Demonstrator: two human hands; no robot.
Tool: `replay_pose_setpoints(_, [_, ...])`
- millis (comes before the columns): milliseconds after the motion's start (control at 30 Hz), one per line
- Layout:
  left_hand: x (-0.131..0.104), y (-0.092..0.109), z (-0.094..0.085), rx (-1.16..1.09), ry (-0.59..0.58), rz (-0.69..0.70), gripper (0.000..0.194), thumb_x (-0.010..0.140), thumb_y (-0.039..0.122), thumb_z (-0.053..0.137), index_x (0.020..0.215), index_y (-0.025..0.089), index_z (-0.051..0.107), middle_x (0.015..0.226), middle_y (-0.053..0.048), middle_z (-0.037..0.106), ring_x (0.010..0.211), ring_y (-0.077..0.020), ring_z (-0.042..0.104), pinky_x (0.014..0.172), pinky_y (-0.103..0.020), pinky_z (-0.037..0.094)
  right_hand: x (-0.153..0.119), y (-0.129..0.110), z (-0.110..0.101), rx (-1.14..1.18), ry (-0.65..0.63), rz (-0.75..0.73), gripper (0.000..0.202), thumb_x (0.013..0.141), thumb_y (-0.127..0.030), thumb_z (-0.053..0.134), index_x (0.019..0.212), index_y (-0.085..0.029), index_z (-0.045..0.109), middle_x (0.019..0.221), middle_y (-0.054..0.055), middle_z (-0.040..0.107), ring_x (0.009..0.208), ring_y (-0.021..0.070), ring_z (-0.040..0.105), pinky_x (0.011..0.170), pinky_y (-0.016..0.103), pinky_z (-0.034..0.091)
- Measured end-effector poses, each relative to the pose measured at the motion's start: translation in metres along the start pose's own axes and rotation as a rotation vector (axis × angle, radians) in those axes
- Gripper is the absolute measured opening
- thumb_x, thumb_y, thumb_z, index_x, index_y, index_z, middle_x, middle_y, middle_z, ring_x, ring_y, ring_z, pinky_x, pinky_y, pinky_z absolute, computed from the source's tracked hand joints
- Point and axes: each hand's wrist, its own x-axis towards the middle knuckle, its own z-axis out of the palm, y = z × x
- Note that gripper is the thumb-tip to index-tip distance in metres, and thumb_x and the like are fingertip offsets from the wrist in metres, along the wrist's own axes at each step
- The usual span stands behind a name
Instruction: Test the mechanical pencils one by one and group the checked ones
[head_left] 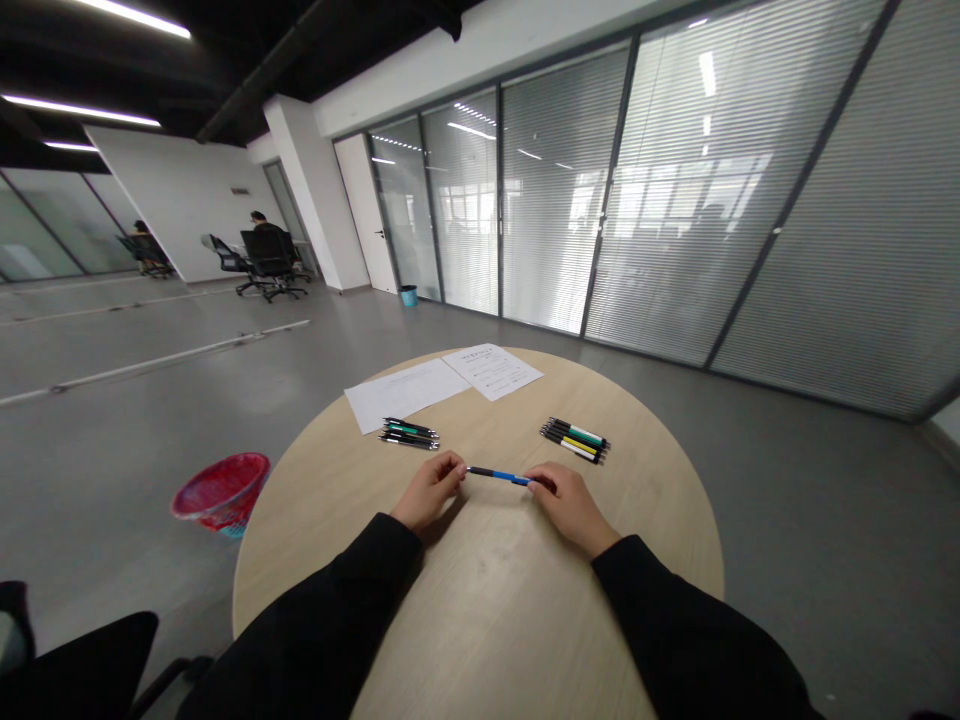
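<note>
A blue pen with a black grip section spans the gap between my two hands, just above or on the table. My left hand pinches its dark tip end. At the blue end, the fingers of my right hand are closed round the barrel. Beyond my left hand lies a group of several dark pens, one with a green part. Past my right hand, several more pens rest side by side, with green, yellow and white barrels.
Two printed paper sheets lie at the far side of the round wooden table. A red-lined basket stands on the floor to the left. A black chair is at the lower left. Farther back, a person sits among office chairs.
</note>
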Motion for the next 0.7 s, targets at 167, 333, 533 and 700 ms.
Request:
replay_pose_setpoints(167, [-0.0007,-0.0010,-0.0023,-0.046,-0.028,0.000,0.028,0.078,0.041,0.071,0.084,0.016,0.058,0.070,0.002,0.053,0.058,-0.0099,0.046,0.054,-0.023,0.037,0.0006,-0.0011,-0.0007,-0.002,0.002,0.004,0.016,0.086,-0.016,0.059,0.090,-0.020,0.074,0.086,0.004,0.070,0.077,0.0176,0.061,0.073,0.029,0.045])
replay_pose_setpoints(333, [-0.0011,0.0009,-0.0009,-0.087,-0.014,0.018,0.033,0.084,0.048,0.064,0.092,0.016,0.061,0.079,-0.002,0.058,0.067,-0.0135,0.054,0.064,-0.027,0.045,0.0006,-0.0024,-0.0011,-0.002,-0.005,0.001,0.016,0.087,-0.016,0.059,0.091,-0.020,0.074,0.086,0.005,0.071,0.077,0.0176,0.061,0.072,0.029,0.046])
replay_pose_setpoints(533, [-0.0028,0.0008,-0.0005,0.120,-0.017,-0.011,0.047,0.091,0.059,0.047,0.070,0.017,0.056,0.062,0.001,0.051,0.055,-0.0126,0.045,0.054,-0.025,0.036,0.0005,-0.0043,-0.0023,-0.006,-0.016,0.009,0.017,0.087,-0.015,0.058,0.091,-0.020,0.074,0.086,0.005,0.071,0.076,0.0179,0.061,0.072,0.030,0.046])
replay_pose_setpoints(700, [-0.0049,0.0077,-0.0009,0.240,-0.036,-0.013,0.047,0.091,0.057,0.047,0.065,0.019,0.052,0.055,0.003,0.046,0.052,-0.0128,0.040,0.053,-0.025,0.033,0.0005,-0.0051,-0.0025,-0.002,-0.010,0.005,0.017,0.086,-0.015,0.059,0.091,-0.020,0.074,0.086,0.005,0.071,0.077,0.0180,0.061,0.072,0.029,0.046])
